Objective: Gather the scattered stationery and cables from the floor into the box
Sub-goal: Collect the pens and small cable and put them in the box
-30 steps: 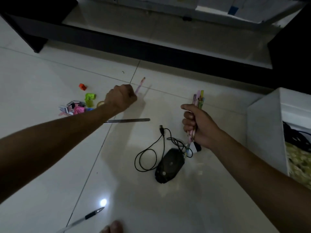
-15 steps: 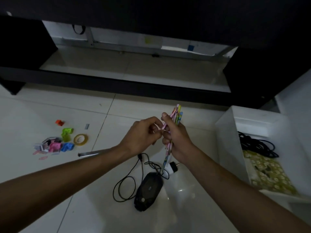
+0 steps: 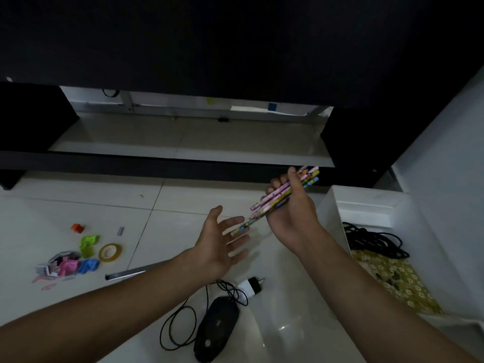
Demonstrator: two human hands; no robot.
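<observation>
My left hand (image 3: 222,242) has let go of the bundle since half a second ago and now hangs with palm up and fingers spread, holding nothing, just left of the lower tips of the pencils (image 3: 281,199). My right hand (image 3: 290,205) has carried them up and to the right, nearer the box (image 3: 330,213); its fingers are curled round the bunch, which slants from lower left to upper right, the top ends poking out past my thumb.

The white box sits at the right on the floor (image 3: 65,213), with a coil of black cable (image 3: 374,239) already inside it, lying over a yellow floral-patterned thing (image 3: 398,281) (cloth or paper, I cannot tell).

Still on the tiles: a black mouse (image 3: 217,328) with its looped cord (image 3: 178,328) below my wrists, a white plug adapter (image 3: 250,286) just beside it, and a metal ruler (image 3: 125,273) partly hidden under my left forearm. Off to the left lies a cluster of small coloured pieces (image 3: 68,265), a roll of tape (image 3: 110,252), a green piece (image 3: 89,243), an orange piece (image 3: 78,228) and a small grey bit (image 3: 120,231). A dark low cabinet (image 3: 157,163) runs across behind.
</observation>
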